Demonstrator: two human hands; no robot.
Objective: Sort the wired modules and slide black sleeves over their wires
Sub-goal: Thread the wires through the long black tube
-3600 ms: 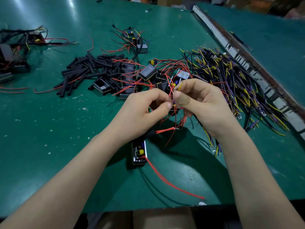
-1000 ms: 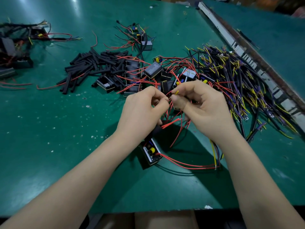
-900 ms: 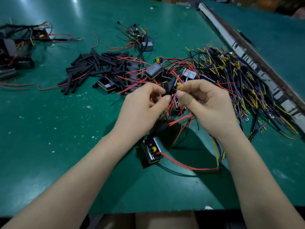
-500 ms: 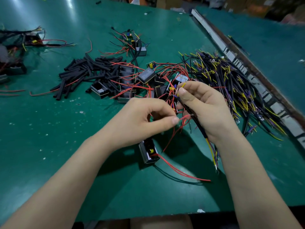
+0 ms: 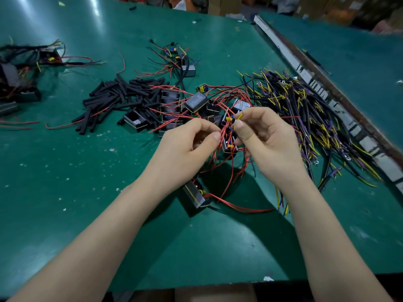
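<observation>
Green table mat — white-and-brown rail, cardboard boxes behind

Left hand back up beside right hand, thumb tips near again after the split half a second ago. Black sleeved lead gone from right hand's grip; yellow wire end pinched instead. Module under left wrist tipped onto its side, red wires looped wider.
</observation>
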